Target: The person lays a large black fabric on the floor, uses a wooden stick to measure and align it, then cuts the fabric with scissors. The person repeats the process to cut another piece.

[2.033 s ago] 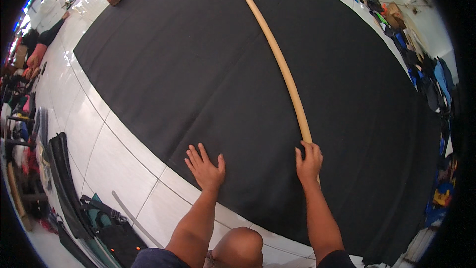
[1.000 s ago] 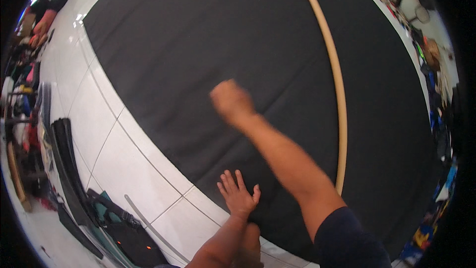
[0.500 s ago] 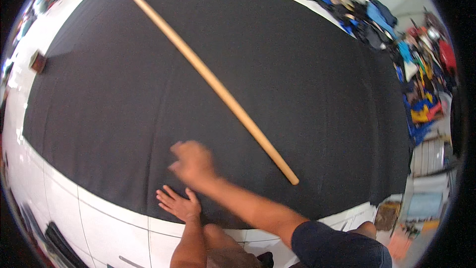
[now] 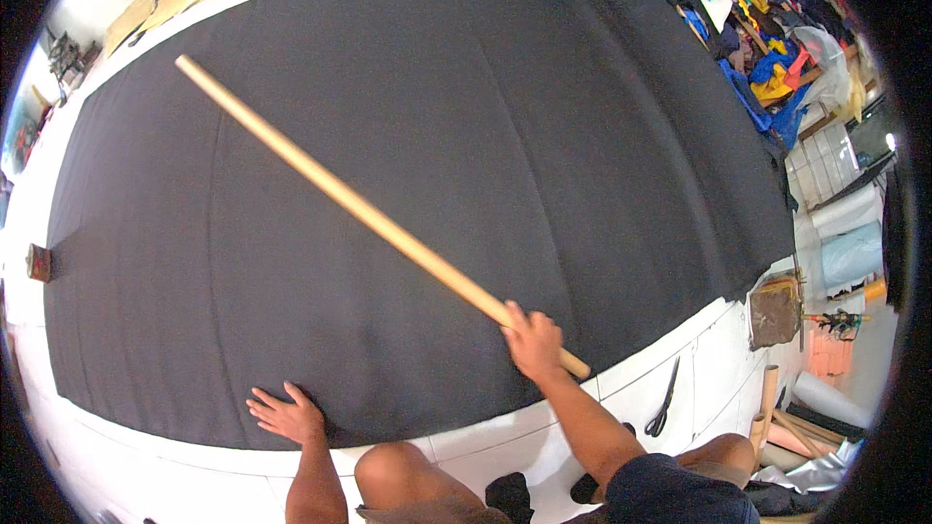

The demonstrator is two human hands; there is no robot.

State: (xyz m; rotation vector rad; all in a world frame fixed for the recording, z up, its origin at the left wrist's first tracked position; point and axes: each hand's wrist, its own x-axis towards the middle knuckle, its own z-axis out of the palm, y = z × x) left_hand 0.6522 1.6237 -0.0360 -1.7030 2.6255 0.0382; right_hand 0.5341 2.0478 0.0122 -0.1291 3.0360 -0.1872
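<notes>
A large sheet of black fabric is spread over the white tiled floor, with a few soft creases running across it. Lying diagonally on it is a long pale brown pole, its far end toward the upper left. My right hand is closed around the pole near its close end, which sticks out a little past my palm. Close to the fabric's front edge, my left hand rests flat on the cloth with its fingers spread and nothing in it.
Black-handled scissors lie on the white tiles at the right front. A small brown block sits at the fabric's left edge. Heaped cloth scraps are piled at the far right. Cardboard tubes and rolls stand at the lower right.
My right hand has moved right from above the cloth and taken hold of the pole's near end. My left hand stays flat on the fabric. The view has shifted.
</notes>
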